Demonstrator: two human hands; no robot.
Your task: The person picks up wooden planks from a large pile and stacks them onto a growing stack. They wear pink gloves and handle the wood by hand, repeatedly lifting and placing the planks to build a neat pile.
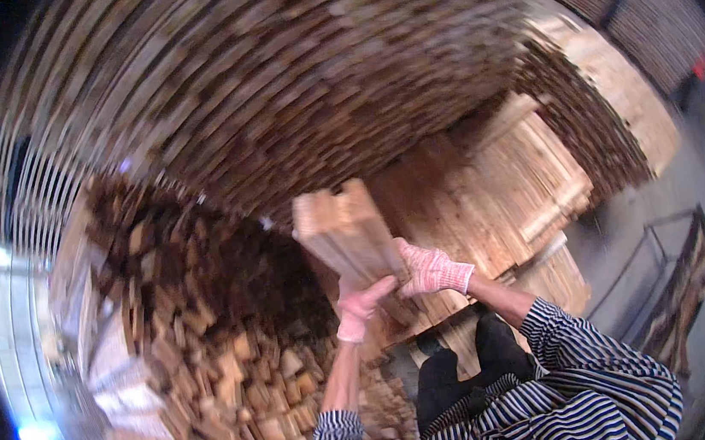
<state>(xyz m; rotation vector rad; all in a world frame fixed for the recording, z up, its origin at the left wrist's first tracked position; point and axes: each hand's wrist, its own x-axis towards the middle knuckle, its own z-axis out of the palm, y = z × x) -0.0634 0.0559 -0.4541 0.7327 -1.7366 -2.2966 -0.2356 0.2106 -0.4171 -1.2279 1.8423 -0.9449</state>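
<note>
A bundle of wooden strips [345, 229] is held up between my two hands, its far end tilted up and away from me. My left hand [359, 307], in a pink glove, grips the near left side of the bundle, thumb laid across its near end. On the near right side my right hand [428, 269], in a pink and white knit glove, is closed round the same bundle. To the right, beyond my hands, lies a low stack of flat boards [488, 197]. Some fingers are hidden behind the wood.
A tall wall of stacked planks [337, 75] rises ahead. Loose wood offcuts [259, 393] heap up on the left, beside pale wrapped sides [125, 390]. At the right stand a metal frame [662, 260] with long rough pieces on it and a stack topped by a pale sheet [626, 88].
</note>
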